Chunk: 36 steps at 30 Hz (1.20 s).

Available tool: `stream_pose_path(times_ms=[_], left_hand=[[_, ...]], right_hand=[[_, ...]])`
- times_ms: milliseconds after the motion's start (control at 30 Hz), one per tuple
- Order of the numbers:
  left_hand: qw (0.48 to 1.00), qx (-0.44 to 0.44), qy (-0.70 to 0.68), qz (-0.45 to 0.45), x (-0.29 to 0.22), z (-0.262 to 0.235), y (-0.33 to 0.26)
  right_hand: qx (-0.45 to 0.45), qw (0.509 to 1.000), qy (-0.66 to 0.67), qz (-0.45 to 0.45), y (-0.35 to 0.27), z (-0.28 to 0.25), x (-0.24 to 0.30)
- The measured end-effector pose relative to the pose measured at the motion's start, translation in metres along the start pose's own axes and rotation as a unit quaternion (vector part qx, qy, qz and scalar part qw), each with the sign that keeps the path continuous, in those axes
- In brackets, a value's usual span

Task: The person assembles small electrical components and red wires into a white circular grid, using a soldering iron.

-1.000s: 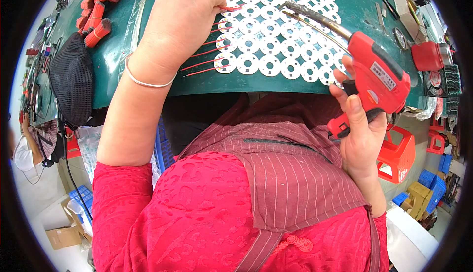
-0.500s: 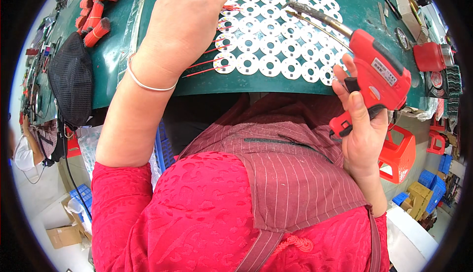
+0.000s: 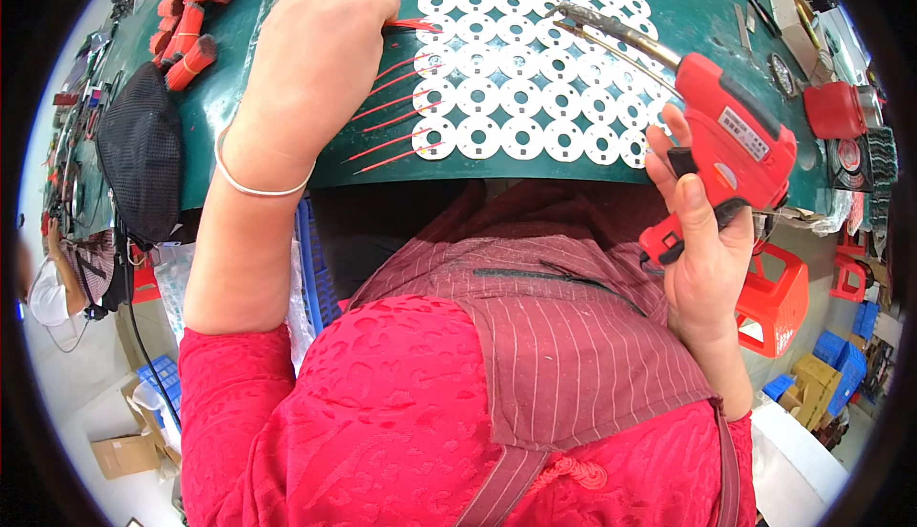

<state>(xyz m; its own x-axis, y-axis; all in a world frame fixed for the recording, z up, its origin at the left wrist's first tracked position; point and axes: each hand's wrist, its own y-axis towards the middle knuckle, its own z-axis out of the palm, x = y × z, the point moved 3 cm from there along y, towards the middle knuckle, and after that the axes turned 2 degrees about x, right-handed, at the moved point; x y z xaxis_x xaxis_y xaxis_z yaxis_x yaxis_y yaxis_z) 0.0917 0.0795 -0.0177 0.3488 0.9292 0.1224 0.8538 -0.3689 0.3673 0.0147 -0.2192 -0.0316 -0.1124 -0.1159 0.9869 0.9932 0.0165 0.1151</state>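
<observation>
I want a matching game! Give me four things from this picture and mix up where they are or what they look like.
Things:
1. red soldering gun
2. white ring-shaped boards
3. bundles of red wires
4. black mesh pouch

Descriptions:
A. lying in rows on the green table
B. held in the right hand
C. dark, at the table's left edge
D. piled at the far left, beyond the left hand

Pairs: 1-B, 2-A, 3-D, 4-C

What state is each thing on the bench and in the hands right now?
Left hand: fingers pinched on a red wire.
Right hand: gripping the red soldering gun, tip over the panel.
Panel of white ring boards: flat on the green mat.
Loose red wires: lying at the panel's left edge.
Red wire bundles: tied, piled.
</observation>
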Motion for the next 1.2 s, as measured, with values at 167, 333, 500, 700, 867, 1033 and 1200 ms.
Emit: stream_pose_path(times_ms=[167,333,500,700,867,1033,1200], left_hand=[[1.000,0.002,0.024,0.008,0.012,-0.005,-0.009],[0.999,-0.033,-0.021,-0.027,0.024,-0.016,-0.010],[0.982,-0.085,-0.146,-0.083,0.014,-0.029,-0.002],[0.980,-0.062,-0.181,-0.044,-0.008,-0.031,0.006],[0.985,-0.086,-0.135,0.060,-0.034,-0.024,0.014],[0.986,-0.104,-0.078,0.103,-0.041,-0.012,0.013],[0.983,-0.119,-0.085,0.108,-0.037,-0.008,0.008]], right_hand=[[0.006,1.000,0.003,-0.003,0.000,-0.001,-0.001],[0.009,1.000,-0.008,-0.004,0.000,-0.001,-0.001],[0.022,0.999,-0.027,-0.007,0.000,-0.003,-0.001],[0.027,0.999,-0.023,-0.010,0.000,-0.002,-0.001],[0.017,1.000,0.000,0.006,0.001,-0.003,0.000],[0.013,1.000,0.008,0.018,0.002,-0.002,0.002],[0.020,0.999,-0.024,0.018,0.003,-0.002,0.007]])
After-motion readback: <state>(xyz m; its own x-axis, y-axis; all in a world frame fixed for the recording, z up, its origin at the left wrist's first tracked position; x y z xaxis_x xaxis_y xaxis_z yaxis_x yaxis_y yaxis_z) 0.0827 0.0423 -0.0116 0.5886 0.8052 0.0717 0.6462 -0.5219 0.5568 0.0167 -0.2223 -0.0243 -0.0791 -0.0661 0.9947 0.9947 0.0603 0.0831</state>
